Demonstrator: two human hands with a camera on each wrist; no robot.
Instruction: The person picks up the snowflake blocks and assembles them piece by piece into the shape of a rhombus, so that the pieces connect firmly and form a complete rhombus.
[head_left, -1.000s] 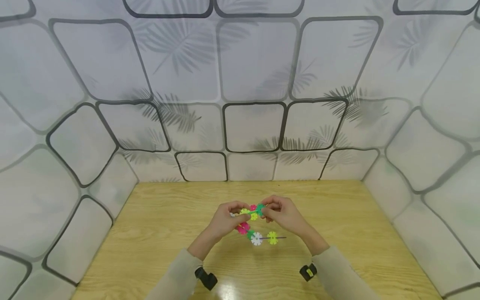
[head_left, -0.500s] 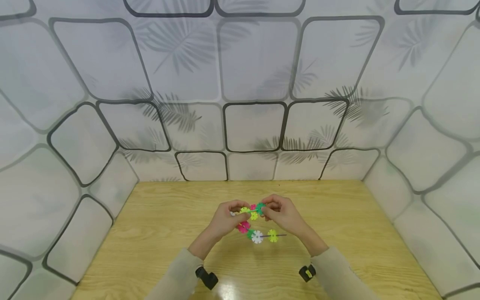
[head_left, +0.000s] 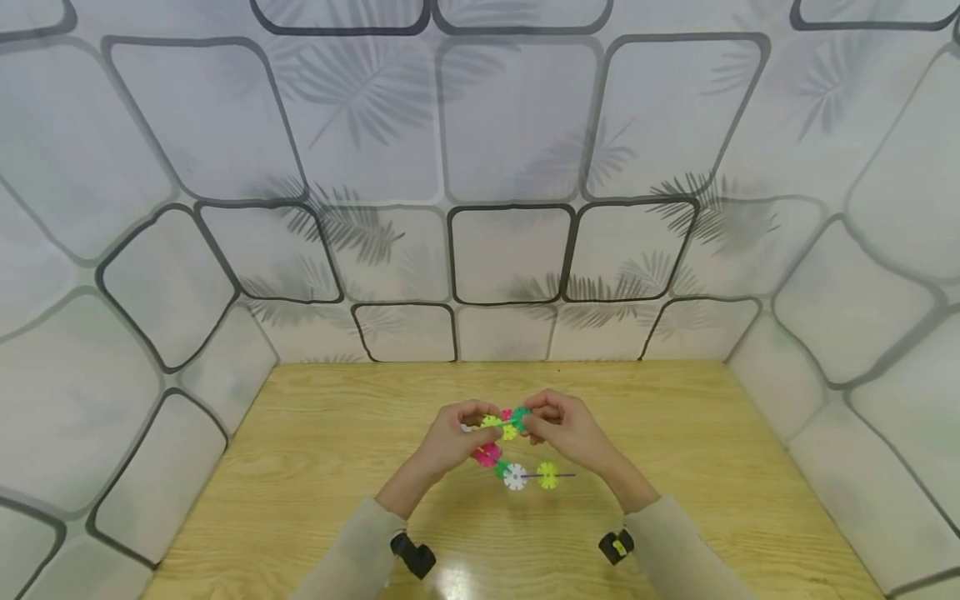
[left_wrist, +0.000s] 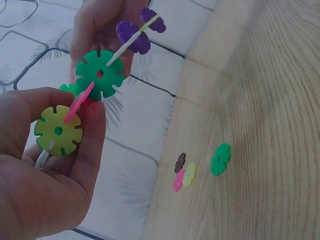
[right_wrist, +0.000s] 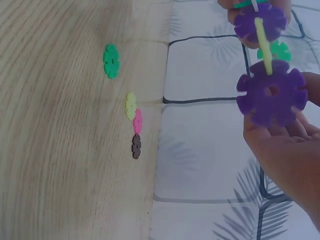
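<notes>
My left hand [head_left: 453,439] grips a chain of notched plastic snowflake discs, which bends down toward me. In the head view its near run has a pink disc [head_left: 487,455], a white disc [head_left: 515,477] and a yellow disc [head_left: 548,475], with purple discs edge-on. Fingers of my right hand [head_left: 567,427] pinch a green disc [head_left: 520,418] beside a bright green one seen edge-on. The left wrist view shows a yellow disc [left_wrist: 58,131], a darker green disc [left_wrist: 100,74] and purple discs [left_wrist: 134,37] joined before the hands. A purple disc [right_wrist: 271,95] partly hides the right fingers.
Loose discs lie on the wooden table [head_left: 337,467]: a green one [left_wrist: 220,159], a yellow one [left_wrist: 189,175], a pink one [left_wrist: 179,180] and a dark one [right_wrist: 136,146]. A patterned wall [head_left: 510,250] closes the back and sides.
Both hands stay almost still, keeping their grips. The free end of the chain lifts slightly, then drops back and shifts a touch to the right.
</notes>
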